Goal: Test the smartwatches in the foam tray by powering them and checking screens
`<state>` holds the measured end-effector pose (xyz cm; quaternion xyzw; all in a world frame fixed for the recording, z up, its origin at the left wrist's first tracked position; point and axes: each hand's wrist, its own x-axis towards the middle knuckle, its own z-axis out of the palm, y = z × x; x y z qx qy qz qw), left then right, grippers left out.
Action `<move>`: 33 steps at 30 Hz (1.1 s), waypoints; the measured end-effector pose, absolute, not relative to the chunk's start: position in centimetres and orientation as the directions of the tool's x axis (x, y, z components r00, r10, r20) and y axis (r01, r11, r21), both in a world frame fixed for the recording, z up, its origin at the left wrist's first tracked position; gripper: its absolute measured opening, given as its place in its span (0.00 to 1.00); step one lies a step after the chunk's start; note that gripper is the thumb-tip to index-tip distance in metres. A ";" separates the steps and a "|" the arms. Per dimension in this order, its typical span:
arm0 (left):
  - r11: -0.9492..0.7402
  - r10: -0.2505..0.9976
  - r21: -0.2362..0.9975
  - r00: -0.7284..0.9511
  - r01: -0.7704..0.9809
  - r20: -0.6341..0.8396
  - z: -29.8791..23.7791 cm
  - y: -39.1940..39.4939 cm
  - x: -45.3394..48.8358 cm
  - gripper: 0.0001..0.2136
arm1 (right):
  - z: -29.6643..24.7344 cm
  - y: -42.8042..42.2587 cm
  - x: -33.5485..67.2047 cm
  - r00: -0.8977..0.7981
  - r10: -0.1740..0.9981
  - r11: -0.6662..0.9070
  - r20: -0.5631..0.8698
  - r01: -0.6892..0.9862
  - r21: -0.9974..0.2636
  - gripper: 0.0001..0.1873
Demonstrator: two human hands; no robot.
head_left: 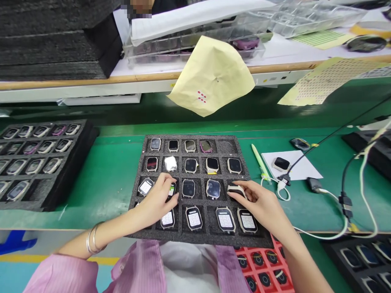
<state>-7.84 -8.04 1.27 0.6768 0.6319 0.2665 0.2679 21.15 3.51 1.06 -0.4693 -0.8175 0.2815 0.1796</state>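
A black foam tray (195, 240) holds several strapless smartwatches in its pockets. My right hand (259, 201) pinches a smartwatch (236, 190) between thumb and fingers at the right end of the third row; the watch is tilted on edge. In the same row, my left hand (160, 195) has thumb and index finger around another smartwatch (172, 190) with a partly green screen, half hidden by the hand. Along the front row, lit watches such as this one (194, 217) show white screens. One watch (170, 163) in the second row has a bright white face.
Another foam tray of watches (70, 162) stands at left. To the right lie a green pen (259, 160), a watch (281, 163) on white paper, and cables (345, 203). A red tray (265, 268) is below the bench edge. Yellow paper (214, 77) hangs from the shelf.
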 end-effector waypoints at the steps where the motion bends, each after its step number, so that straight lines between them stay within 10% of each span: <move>1: -0.082 0.996 0.638 0.083 0.766 0.029 1.2 -8.0 -7.5 0.12 | 1.0 3.5 21.3 -0.486 0.874 0.363 0.006 0.644 -0.673 0.27; 7: -0.157 0.984 0.091 0.148 0.983 0.099 2.6 -6.9 -5.3 0.10 | 0.7 2.8 21.8 -0.364 0.910 -0.084 -0.200 0.311 -0.947 0.20; 15: -0.332 0.937 -0.035 0.326 0.943 -0.126 3.4 -4.9 -3.9 0.11 | 1.4 0.7 20.9 -0.281 0.925 -0.291 -0.255 -0.093 -0.952 0.14; 22: -0.187 0.923 0.492 0.324 0.850 -0.208 3.8 -3.4 -6.9 0.08 | 2.2 1.2 20.6 -0.314 0.916 -0.289 -0.248 -0.089 -0.953 0.19; 27: 0.010 0.930 0.931 0.339 0.366 -0.143 3.4 -2.3 -7.7 0.06 | 2.6 1.0 19.3 -0.484 0.842 -0.394 -0.239 -0.249 -0.885 0.24; 33: 0.262 0.947 0.952 0.231 -0.158 -0.222 3.5 -2.2 -6.2 0.10 | 0.8 2.6 19.0 -0.501 0.850 -0.335 -0.160 -0.280 -0.900 0.22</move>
